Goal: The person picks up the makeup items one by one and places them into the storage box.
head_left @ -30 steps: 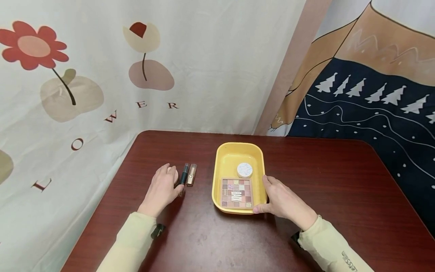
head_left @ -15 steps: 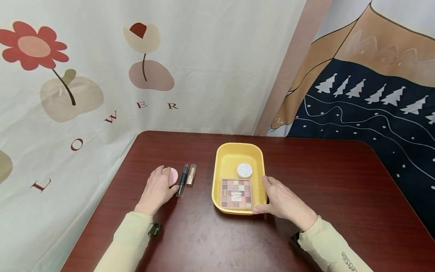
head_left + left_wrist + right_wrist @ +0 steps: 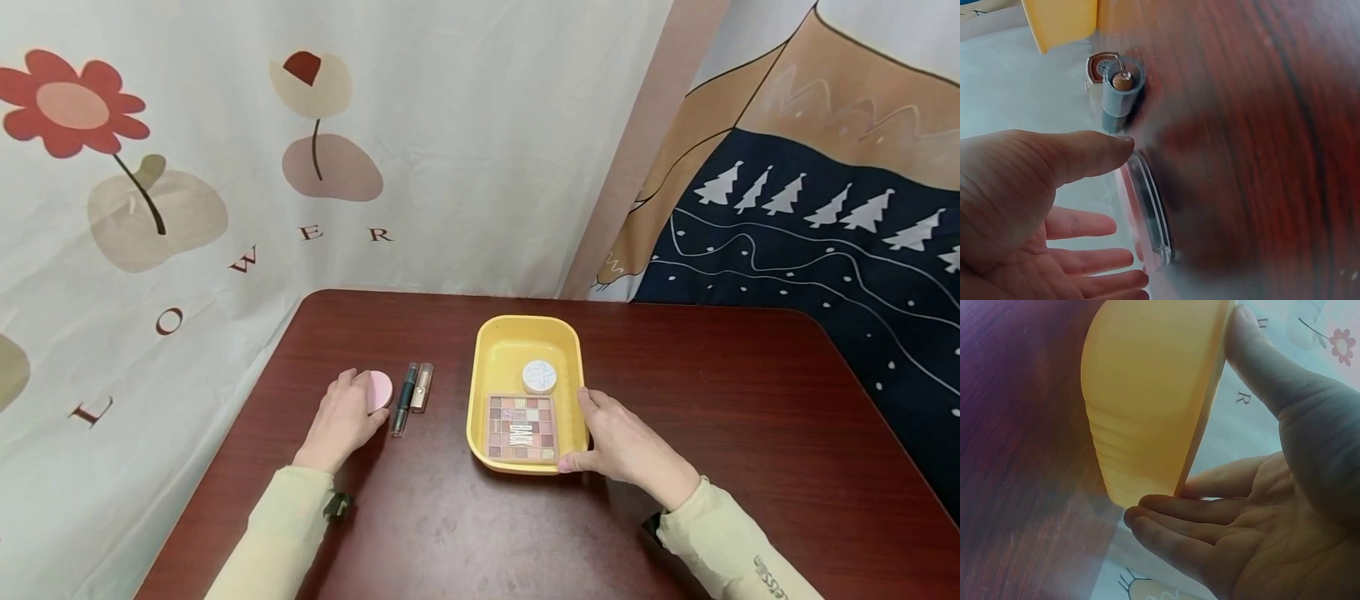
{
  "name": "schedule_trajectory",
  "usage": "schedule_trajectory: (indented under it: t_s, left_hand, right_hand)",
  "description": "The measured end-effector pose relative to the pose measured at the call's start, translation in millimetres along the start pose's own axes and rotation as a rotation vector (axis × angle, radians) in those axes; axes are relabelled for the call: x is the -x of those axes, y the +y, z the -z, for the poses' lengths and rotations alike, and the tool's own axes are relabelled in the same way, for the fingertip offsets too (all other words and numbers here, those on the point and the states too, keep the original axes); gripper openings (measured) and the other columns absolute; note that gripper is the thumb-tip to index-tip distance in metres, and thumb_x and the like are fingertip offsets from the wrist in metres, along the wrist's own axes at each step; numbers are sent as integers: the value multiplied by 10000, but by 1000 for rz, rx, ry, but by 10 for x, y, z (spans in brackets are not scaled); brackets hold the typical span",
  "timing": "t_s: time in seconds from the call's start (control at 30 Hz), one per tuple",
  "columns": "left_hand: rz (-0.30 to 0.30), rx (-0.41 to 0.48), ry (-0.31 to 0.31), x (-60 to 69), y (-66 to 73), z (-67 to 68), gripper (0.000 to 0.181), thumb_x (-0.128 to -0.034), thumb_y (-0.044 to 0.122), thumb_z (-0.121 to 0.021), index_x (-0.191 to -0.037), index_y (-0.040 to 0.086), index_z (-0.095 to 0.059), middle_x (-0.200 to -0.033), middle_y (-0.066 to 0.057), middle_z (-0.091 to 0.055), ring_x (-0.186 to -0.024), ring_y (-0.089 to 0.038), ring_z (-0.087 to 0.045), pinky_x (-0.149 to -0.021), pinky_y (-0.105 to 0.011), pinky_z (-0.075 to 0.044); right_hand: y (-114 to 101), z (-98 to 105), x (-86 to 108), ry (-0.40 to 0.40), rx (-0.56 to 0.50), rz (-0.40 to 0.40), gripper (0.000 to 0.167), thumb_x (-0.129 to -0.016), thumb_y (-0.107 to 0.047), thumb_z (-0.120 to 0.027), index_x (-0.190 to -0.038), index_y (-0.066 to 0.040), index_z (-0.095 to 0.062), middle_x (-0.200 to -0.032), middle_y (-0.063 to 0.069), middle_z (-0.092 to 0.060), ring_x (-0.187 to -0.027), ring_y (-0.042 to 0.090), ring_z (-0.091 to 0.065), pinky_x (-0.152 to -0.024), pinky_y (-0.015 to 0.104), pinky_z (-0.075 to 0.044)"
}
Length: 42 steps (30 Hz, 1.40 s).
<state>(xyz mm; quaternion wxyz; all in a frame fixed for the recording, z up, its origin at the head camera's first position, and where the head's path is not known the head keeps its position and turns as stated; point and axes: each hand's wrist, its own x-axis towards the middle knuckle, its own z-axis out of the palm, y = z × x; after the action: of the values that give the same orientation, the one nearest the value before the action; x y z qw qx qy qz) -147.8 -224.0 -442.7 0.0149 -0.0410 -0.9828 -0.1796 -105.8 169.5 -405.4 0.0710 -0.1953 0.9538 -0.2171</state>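
Note:
A pink round compact (image 3: 380, 392) lies on the table, partly covered by my left hand (image 3: 339, 421). In the left wrist view the thumb (image 3: 1094, 153) reaches the near end of the compact (image 3: 1147, 209), and the extended fingers (image 3: 1091, 259) lie along its side. Just right of it are a dark double-ended makeup stick (image 3: 404, 400) and a gold lipstick tube (image 3: 422, 388). My right hand (image 3: 626, 437) rests at the front right corner of a yellow tray (image 3: 581, 367), thumb at the rim, straight fingers touching the outer wall. Inside sit a white round compact (image 3: 539, 377) and an eyeshadow palette (image 3: 521, 427).
The dark red wooden table (image 3: 720, 392) extends to the right of the tray. Behind it hang a pale flower-print curtain (image 3: 480, 167) and a dark tree-print cloth (image 3: 810, 225).
My left hand has drawn slightly left and back, exposing more of the pink compact and the makeup stick. The right hand and the tray have stayed in place.

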Motion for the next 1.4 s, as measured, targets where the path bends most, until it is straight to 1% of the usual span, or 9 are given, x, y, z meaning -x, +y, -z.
schedule_trajectory:
  t_s: [0.2,0.43,0.57,0.7,0.8,0.9,1.0,1.17,1.4]
  left_hand:
    - [9,2,-5,-19,-39,-8,649,-842,140,-782,-1344,-175,-516,-1380,-415,-471,-1203,-587,-512,-995,-655,-455]
    - [19,-5,-27,-44,-63,-16,656,-842,155,-782,-1340,-174,-512,-1352,-422,-480,-1177,-580,-524,-982,-647,-467]
    - [11,-10,-21,-59,-72,-30,642,-830,159,-789,-1313,-173,-526,-1290,-408,-520,-1119,-558,-543,-955,-632,-482]
    - [0,-19,-13,-73,-86,-38,614,-820,156,-796,-1278,-164,-544,-1187,-368,-571,-1035,-518,-556,-910,-612,-498]
    - [-12,-21,-3,-80,-94,-35,590,-809,155,-803,-1246,-157,-559,-1118,-344,-588,-988,-498,-557,-881,-605,-503]
    - [-25,-18,10,-85,-108,-35,570,-799,150,-807,-1222,-153,-572,-1086,-336,-594,-967,-495,-556,-866,-601,-506]
    - [-33,-14,19,-86,-117,-35,581,-790,144,-810,-1226,-156,-571,-1084,-344,-591,-961,-502,-553,-855,-601,-507]
    - [-29,-19,31,-80,-114,-22,641,-787,143,-803,-1286,-169,-546,-1120,-365,-581,-988,-517,-545,-863,-607,-506]
    - [-23,-21,42,-59,-75,19,682,-802,134,-788,-1349,-167,-514,-1191,-376,-561,-1041,-522,-528,-897,-605,-496]
  right_hand:
    - [-1,-6,-1,1,2,0,1060,-725,-378,-946,-1460,173,-417,-1383,335,-544,-1249,423,-583,-1045,533,-487]
    - [-3,-7,0,-1,2,-2,1062,-723,-386,-945,-1456,174,-419,-1379,333,-546,-1245,422,-583,-1043,535,-487]
    - [1,-16,-3,0,-4,-6,1062,-725,-381,-945,-1464,168,-415,-1384,328,-546,-1250,418,-580,-1051,533,-482]
    - [6,-13,-2,-1,-6,-4,1076,-724,-389,-943,-1470,169,-406,-1384,333,-544,-1251,422,-578,-1051,541,-481]
    - [9,-15,-3,-1,-4,-3,1078,-723,-394,-942,-1471,168,-406,-1384,334,-543,-1252,426,-576,-1051,545,-480]
    - [8,-22,-1,-2,-1,-2,1077,-726,-398,-939,-1470,171,-407,-1392,338,-538,-1263,433,-571,-1054,546,-476]
    - [3,-22,1,-3,-1,-5,1077,-730,-398,-938,-1470,174,-404,-1403,342,-529,-1276,437,-563,-1060,544,-472]
    - [-3,-13,6,-2,-2,-4,1074,-727,-396,-940,-1463,179,-409,-1401,347,-528,-1274,439,-565,-1057,543,-474]
    - [5,-17,3,0,-7,-5,1071,-730,-378,-942,-1467,179,-402,-1397,348,-529,-1267,432,-570,-1050,538,-483]
